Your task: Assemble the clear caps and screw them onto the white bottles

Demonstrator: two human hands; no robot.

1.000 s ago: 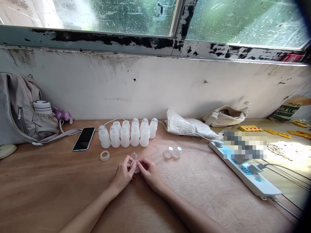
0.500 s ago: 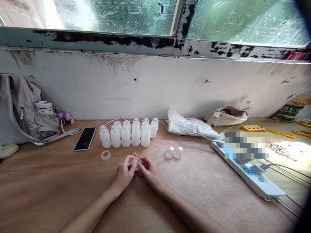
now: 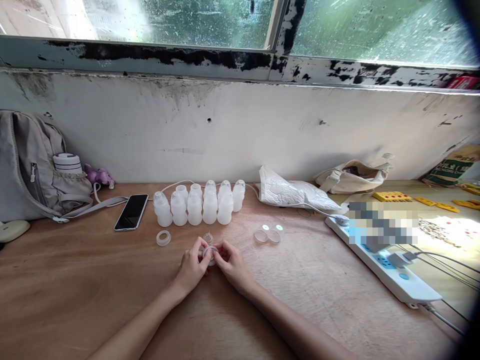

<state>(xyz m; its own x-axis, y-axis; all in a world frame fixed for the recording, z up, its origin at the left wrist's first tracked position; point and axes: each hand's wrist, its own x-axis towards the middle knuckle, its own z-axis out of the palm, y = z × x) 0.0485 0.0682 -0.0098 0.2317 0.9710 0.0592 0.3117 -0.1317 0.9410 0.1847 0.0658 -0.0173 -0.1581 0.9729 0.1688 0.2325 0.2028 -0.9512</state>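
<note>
Between my hands is a small translucent ring, pinched at its left side by my left hand and at its right side by my right hand. Just beyond my fingertips a clear nipple-shaped piece stands on the wooden table. To the left lies a translucent collar ring. Two clear round caps lie side by side to the right. Several frosted white bottles stand in rows behind; two in the back row have open tops, the others have clear domed tops.
A phone and a grey backpack are at the left. Behind on the right are a white padded packet and a beige bag. A white power strip with cables lies on the right of the table.
The ring in my fingers has tilted slightly, and the nipple-shaped piece beyond it shows a little more clearly. Both hands stay nearly in place; the camera view has shifted slightly.
</note>
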